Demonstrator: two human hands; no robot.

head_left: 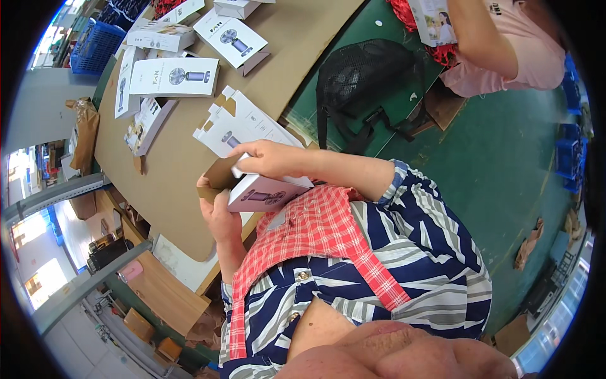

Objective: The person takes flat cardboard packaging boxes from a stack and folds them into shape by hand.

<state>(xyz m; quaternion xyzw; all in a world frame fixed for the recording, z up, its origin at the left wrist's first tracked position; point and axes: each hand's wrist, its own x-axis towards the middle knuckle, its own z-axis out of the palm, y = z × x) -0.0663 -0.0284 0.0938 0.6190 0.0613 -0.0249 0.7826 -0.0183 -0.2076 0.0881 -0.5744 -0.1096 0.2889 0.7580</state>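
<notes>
— Box [265, 193], where is it?
— Above the tabletop [170, 177] edge, near the chest. Left hand [218, 211] clasps its brown flap; right hand [268, 158] pinches its top.

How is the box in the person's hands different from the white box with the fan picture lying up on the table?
The held box is gripped by the left hand and right hand, tilted, with a brown end flap open. The table box lies flat on the cardboard sheet, untouched, its flaps not seen open. The held box looks pinkish-white; the table box whiter. Both show a small fan picture.
</notes>
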